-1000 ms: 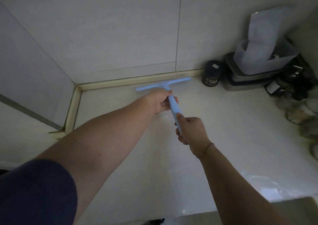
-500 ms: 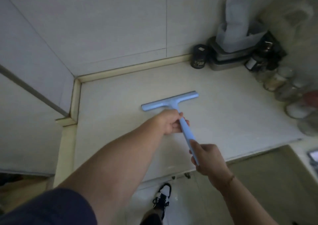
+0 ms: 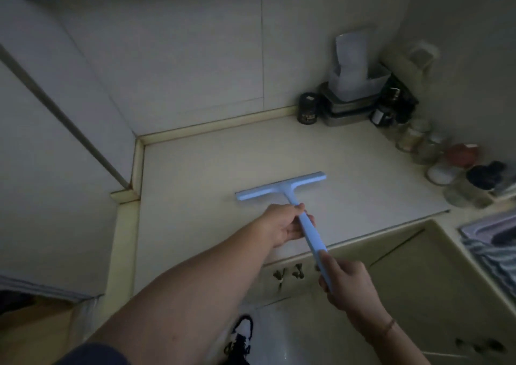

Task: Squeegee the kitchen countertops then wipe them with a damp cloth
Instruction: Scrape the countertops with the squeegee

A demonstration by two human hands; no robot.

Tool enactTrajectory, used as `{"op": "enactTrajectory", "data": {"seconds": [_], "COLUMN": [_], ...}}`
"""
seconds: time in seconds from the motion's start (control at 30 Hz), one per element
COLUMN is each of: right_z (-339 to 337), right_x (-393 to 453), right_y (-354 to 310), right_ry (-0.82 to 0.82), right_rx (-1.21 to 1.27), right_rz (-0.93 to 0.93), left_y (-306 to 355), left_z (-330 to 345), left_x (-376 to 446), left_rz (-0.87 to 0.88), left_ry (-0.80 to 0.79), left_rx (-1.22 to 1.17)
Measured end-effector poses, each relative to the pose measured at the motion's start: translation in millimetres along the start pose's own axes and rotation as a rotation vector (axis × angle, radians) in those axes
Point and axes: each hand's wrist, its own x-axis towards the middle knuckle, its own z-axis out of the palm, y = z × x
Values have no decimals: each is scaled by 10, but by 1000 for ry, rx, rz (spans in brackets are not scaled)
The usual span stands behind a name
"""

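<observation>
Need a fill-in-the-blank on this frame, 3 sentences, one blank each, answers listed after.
1. Both hands grip the handle of the light ____ squeegee.
2. The left hand holds the handle nearer the blade, and the right hand holds its ____ end.
3. The squeegee's blade rests on the ____, well short of the small dark jar at the back wall.

Missing words: blue; far (rear); countertop

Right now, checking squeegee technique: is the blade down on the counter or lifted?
Down: the squeegee blade lies along the countertop, no gap visible.
</observation>
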Motion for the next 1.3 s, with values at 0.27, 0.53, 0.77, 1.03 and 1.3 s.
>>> {"op": "enactTrajectory", "data": {"seconds": [0.27,0.53,0.77,1.03,1.3], "right_z": [1495,2165,1867,1341,977], "right_x": [1042,1844,1381,115,-819], "right_y": [-1052,-1459,-1090,-319,403], "right_ry": [-116,-127,-132,-111,-72], "right_rx": [168,128,96,82,-1], "right_rz": [24,105,193,243,197], "left_y": [1318,1931,1494,360,-568], "left_z": [-1160,-1795,-1672,-1269,-939], "left_x": [578,1189,1058,275,-425], "left_rz": [160,122,-3,-89,-107], "left_ry": [213,245,169,140,157], "left_rx": [-58,39,96,160,182]}}
